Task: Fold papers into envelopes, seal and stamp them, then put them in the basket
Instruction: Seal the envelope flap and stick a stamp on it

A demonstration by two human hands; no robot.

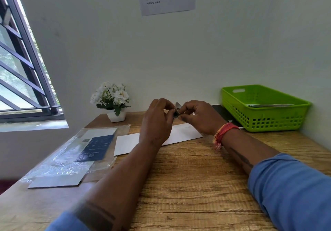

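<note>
Small stamp sheet [177,110] pinched between both hands' fingers [171,111].

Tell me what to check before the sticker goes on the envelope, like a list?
1. Small piece pinched by left hand and right hand: ok.
2. Whether it has come off its backing: cannot tell.
3. White envelope lies flat on the table under the hands: ok.
4. Envelope's top right corner in sight: not ok, the right hand hides it.
5. Green basket near the right hand: ok.
</note>
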